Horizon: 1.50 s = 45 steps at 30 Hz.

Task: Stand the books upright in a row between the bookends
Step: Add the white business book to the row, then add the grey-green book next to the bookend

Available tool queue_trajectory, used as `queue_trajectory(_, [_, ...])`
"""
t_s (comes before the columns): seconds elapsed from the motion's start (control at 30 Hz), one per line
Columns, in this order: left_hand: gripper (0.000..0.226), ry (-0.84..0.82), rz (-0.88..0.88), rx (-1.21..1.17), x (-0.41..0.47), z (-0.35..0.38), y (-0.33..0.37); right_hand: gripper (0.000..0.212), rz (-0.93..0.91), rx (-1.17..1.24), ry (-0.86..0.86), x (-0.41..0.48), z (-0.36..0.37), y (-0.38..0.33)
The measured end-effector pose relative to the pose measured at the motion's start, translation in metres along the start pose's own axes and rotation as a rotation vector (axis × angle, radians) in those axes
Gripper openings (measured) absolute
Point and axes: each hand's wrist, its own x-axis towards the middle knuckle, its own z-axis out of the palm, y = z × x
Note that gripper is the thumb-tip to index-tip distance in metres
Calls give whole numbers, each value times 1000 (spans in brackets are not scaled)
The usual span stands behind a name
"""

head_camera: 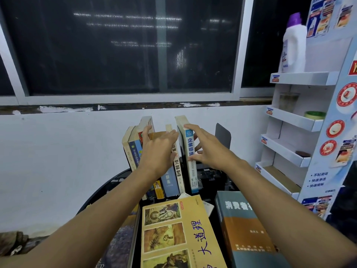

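Observation:
Several books stand upright in a row [133, 151] on a dark round table [96, 192] against the white wall. My left hand [157, 149] lies flat against their spines, fingers spread. My right hand [207, 147] grips the rightmost standing book, a blue-and-white one [191, 171], with fingers over its top and right side. A grey bookend [223, 135] stands just right of it, with a gap between. The left bookend is hidden. A yellow book [173, 233] and a teal-and-orange book [249, 231] lie flat in front.
A white cardboard display rack [289, 120] stands at the right, holding a white bottle with a purple cap [293, 45], a glass and a tape roll. A dark window [119, 45] fills the wall above. Another dark-covered book [119, 242] lies at the table's left front.

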Motion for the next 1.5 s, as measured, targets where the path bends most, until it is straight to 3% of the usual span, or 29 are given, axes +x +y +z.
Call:
queue_trajectory(0.43, [58,-27,-6,-2,1,-2,0,94,0,-35,58,-10,6,-1])
queue_trajectory(0.7, [60,-51,-13,-48,-2,-6,1,95,9,-48,-17,-18,-1,-5])
queue_trajectory(0.9, [53,-19,-48,-287,-11,-18,10,91,-4,-120,-63,-34,-20,-4])
queue_trajectory(1.03, [50,1,-27,-520,-25,-23,27,74,18,-211,-47,-54,-39,1])
queue_trajectory(1.23, [47,-215,6,-707,-44,-28,66,47,107,-271,-28,-103,-65,13])
queue_trajectory(1.5, [55,-573,21,-588,-54,12,107,50,374,-352,-66,-184,-76,45])
